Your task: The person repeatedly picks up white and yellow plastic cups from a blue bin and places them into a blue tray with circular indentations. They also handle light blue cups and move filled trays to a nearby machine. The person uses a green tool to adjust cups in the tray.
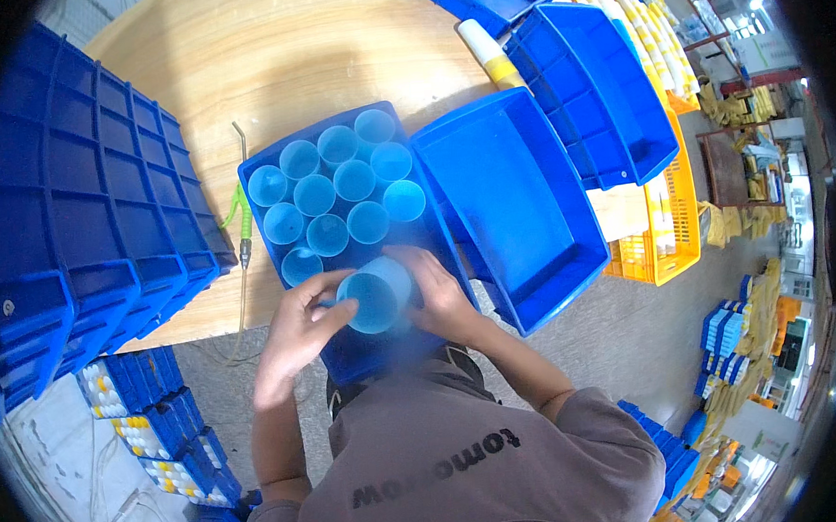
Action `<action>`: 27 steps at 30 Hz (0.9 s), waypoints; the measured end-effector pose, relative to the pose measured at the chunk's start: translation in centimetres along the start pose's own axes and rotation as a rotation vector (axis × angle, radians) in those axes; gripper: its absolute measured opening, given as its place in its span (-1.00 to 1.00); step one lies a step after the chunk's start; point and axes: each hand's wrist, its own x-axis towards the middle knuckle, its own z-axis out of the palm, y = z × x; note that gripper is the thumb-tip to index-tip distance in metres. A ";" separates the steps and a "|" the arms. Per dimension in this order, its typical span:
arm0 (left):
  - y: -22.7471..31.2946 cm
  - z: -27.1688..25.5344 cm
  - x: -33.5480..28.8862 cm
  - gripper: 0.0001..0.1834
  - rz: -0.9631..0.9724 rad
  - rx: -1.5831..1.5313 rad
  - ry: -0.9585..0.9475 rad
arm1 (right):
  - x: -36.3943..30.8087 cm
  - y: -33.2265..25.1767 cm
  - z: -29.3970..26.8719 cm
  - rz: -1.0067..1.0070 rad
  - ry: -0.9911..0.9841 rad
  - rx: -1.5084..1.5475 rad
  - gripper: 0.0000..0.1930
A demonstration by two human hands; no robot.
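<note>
Between my two hands is a light-blue plastic tube (371,303), hollow and tilted with its open mouth toward me. My left hand (300,326) is closed on its left side, thumb at the rim and fingers behind. The fingers of my right hand (436,293) wrap its right side and are partly hidden by it. Just beyond, several similar light-blue tubes (328,235) stand upright in rows, mouths up, in a blue plastic bin (276,254). The bin's near part lies beneath my hands.
Right of the bin sits another blue bin (519,199), with more blue bins (589,91) behind it. Stacked blue crates (83,184) rise at left. A green air gun (244,223) lies on the wooden table (210,73). A yellow basket (667,238) holds white-and-yellow tubes.
</note>
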 end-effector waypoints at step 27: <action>0.4 0.3 -1.3 -0.52 0.296 0.600 0.442 | -3.6 0.7 8.2 0.117 -0.433 -0.587 -0.36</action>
